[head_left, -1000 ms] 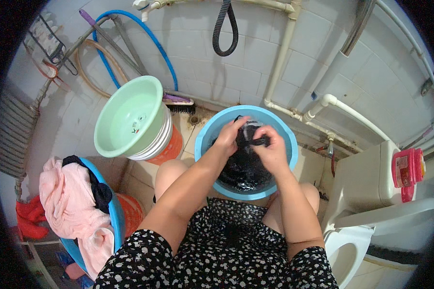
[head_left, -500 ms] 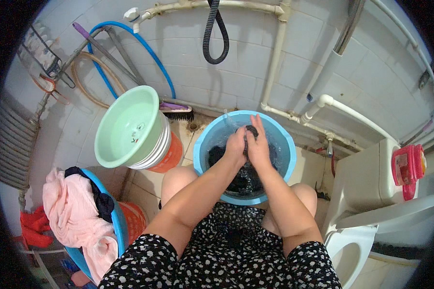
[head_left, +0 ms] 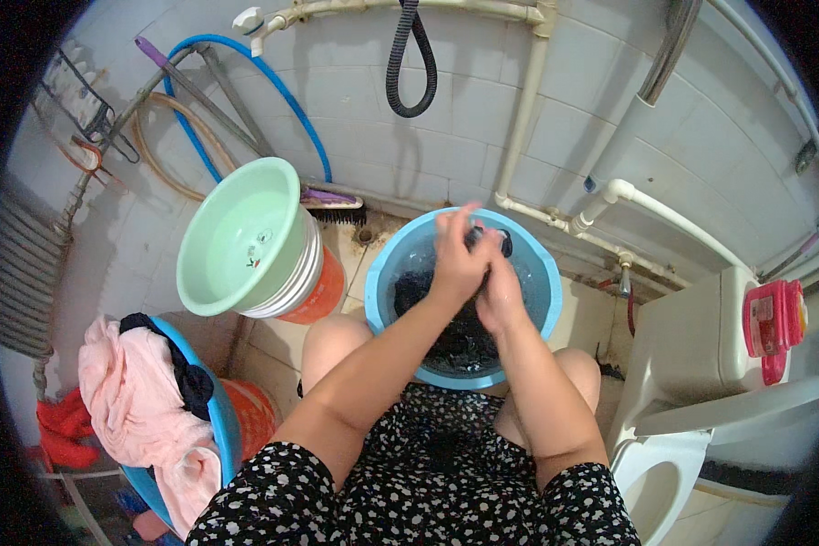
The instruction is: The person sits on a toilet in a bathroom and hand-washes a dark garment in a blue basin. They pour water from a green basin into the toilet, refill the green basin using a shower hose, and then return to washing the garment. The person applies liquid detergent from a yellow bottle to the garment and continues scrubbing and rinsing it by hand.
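Note:
A blue basin (head_left: 548, 300) stands between my knees, holding dark wet cloth (head_left: 460, 350) and some water. Above its far half, my left hand (head_left: 462, 257) presses against my right hand (head_left: 500, 293), and a bunch of black cloth (head_left: 493, 238) pokes out between them near the fingertips. My left fingers are slightly smeared by motion. Most of the bunched piece is hidden by the palms, so its kind does not show.
To the left, a pale green basin (head_left: 223, 259) sits on an orange bucket (head_left: 318, 291). Nearer, a blue tub (head_left: 223, 419) holds pink fabric (head_left: 136, 391). A white toilet (head_left: 682, 355) stands at right, with pipes (head_left: 523, 109) along the wall and a brush (head_left: 337, 209) behind.
My hands have shifted slightly right, and the left has slid across the right palm, its fingers now more over the cloth. The splash of water at the basin's far rim has gone.

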The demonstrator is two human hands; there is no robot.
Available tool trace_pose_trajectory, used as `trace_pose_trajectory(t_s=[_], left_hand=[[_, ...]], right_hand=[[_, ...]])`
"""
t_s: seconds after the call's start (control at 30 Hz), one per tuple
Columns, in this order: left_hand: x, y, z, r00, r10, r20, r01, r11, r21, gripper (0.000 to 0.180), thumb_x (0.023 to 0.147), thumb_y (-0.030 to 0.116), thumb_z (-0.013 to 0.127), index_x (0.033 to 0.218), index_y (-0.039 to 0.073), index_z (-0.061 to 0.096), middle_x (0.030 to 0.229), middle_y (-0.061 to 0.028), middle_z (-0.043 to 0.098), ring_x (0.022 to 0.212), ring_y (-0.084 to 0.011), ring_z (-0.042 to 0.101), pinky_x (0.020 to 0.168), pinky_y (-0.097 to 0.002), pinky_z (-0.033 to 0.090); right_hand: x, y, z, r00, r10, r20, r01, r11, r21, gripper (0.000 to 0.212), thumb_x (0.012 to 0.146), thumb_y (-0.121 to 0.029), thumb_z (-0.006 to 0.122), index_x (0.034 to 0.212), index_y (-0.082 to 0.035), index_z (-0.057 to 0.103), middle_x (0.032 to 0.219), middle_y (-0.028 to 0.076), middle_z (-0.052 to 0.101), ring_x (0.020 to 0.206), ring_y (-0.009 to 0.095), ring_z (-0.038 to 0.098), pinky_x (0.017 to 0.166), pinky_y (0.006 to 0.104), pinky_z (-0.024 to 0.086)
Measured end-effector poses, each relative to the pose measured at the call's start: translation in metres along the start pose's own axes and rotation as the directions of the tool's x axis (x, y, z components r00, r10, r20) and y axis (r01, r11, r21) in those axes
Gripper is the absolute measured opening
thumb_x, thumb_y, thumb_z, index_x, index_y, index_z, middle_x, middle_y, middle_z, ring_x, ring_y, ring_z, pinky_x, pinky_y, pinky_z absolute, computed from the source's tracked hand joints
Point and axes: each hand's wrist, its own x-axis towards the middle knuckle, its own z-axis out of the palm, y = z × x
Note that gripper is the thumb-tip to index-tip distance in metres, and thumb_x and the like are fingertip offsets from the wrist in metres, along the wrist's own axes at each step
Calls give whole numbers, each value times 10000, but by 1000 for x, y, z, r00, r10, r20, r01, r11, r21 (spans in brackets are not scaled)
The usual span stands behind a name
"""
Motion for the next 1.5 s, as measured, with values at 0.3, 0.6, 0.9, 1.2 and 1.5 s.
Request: trace_pose_trajectory(t_s=[0.3, 0.6, 0.9, 1.2, 1.5], left_hand=[[-28, 22, -2, 836, -421, 351, 536, 762, -363, 505, 944, 379, 435, 1315, 37, 450, 1251, -150, 514, 1135, -211, 477, 975, -308, 342], [-33, 15, 4, 781, -503, 372, 623, 571, -535, 406, 945, 327, 478, 1186, 5, 531, 1126, -67, 577, 1000, -153, 524, 895, -312, 407], [-16, -1, -8, 750, -430, 503, 650, 336, -682, 319, 952, 238, 445, 1141, -3, 531, 1081, -75, 557, 944, -141, 525, 837, -304, 428], [32, -10, -46, 919, -268, 289, 327, 928, -181, 399, 971, 353, 383, 1079, 34, 598, 1001, -91, 628, 923, -177, 558, 859, -320, 422], [12, -23, -42, 779, 134, 613, -381, 877, 293, 388, 854, 269, 571, 1185, 71, 525, 980, -180, 582, 972, -354, 544, 829, -432, 440]], right_hand=[[3, -10, 4, 963, -160, -216, 107, 965, -240, 615, 945, -497, 378, 1411, -102, 303, 1134, 95, 529, 961, 193, 511, 847, 366, 419], [15, -14, -1, 929, -357, -101, 292, 871, -396, 523, 979, -294, 383, 1428, -66, 239, 1447, 107, 307, 1202, 199, 383, 995, 331, 322], [8, -5, 6, 873, -468, 140, 376, 459, -805, 424, 959, -197, 358, 1361, -64, 373, 1466, 133, 261, 1386, 317, 117, 1105, 371, 149], [14, -89, -27, 888, -445, -115, 358, 828, -432, 430, 989, -334, 350, 1298, -46, 430, 1160, 122, 591, 1019, 175, 520, 899, 309, 401], [18, -104, -67, 858, -483, -173, 336, 784, -522, 329, 983, -240, 368, 1207, -39, 501, 1027, 122, 645, 889, 178, 581, 817, 293, 444]])
